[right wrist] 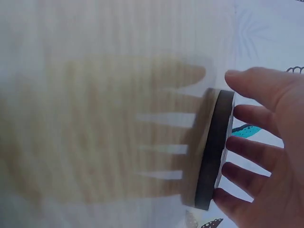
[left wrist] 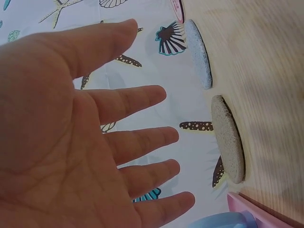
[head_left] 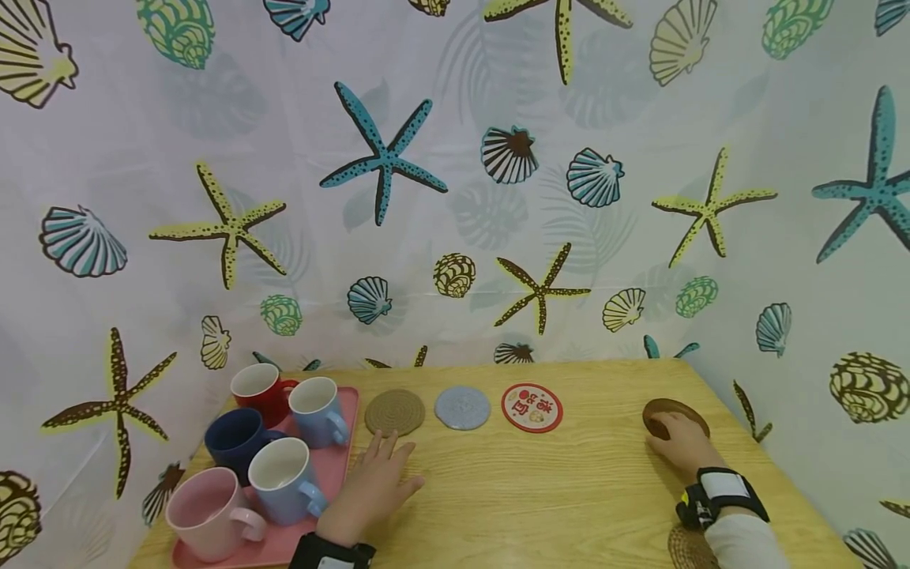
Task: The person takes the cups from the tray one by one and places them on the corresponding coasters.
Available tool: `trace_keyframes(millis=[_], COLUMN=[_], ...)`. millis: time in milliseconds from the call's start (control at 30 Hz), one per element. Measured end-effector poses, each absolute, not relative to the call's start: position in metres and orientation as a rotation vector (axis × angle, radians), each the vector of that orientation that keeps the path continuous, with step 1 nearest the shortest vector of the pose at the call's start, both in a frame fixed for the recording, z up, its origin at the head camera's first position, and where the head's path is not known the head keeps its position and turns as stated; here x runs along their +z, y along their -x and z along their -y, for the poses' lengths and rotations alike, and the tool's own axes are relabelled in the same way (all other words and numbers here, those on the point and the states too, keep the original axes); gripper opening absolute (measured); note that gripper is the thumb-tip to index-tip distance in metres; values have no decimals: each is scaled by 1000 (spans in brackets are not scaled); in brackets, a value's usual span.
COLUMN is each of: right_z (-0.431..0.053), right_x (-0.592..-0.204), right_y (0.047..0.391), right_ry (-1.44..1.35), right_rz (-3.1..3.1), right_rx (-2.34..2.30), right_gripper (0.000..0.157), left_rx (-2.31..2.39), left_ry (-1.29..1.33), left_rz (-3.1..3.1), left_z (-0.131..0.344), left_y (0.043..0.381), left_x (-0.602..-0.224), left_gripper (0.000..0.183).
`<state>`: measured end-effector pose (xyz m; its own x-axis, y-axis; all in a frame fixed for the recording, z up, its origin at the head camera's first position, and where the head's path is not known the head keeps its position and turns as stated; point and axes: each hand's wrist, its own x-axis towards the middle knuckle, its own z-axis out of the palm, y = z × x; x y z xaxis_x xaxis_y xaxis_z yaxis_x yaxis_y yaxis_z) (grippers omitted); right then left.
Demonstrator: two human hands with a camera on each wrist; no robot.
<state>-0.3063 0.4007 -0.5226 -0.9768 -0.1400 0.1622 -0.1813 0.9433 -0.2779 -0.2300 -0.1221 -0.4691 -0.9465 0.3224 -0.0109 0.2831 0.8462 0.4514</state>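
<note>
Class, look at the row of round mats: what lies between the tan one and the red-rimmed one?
A pale blue-grey mat lies between the tan mat and the red-rimmed mat, as the head view shows.

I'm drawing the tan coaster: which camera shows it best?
The head view shows the tan coaster from above, with its rings. Left wrist view shows it thin, nearly edge-on; right wrist view doesn't.

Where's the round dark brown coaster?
In the head view, the dark brown coaster is at the right side of the wooden table, under the right hand.
</note>
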Motion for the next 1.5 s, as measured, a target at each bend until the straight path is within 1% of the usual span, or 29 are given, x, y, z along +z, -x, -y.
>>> trace_keyframes(millis=[167, 333, 633, 1000, 1300, 1500], right_z=[-405, -399, -369, -325, -306, -304], right_x=[-524, -524, -526, -521, -521, -519], right_y=[301, 301, 318, 330, 337, 336], right_ry=[-202, -222, -285, -339, -404, -428], right_rz=[2963, 2976, 3013, 3018, 2996, 2998], right_rx=[406, 412, 421, 424, 427, 468], right_gripper=[47, 45, 44, 43, 41, 42], left_rx=[704, 711, 710, 692, 688, 688], left_ry=[-469, -471, -460, -444, -438, -454], left_rz=[-2925, -2931, -2937, -2948, -2936, -2946], left_z=[123, 123, 123, 123, 122, 123], left_y=[231, 232, 232, 230, 229, 230], left_x=[-471, -473, -474, -470, -468, -470], left_gripper=[56, 56, 56, 56, 55, 56])
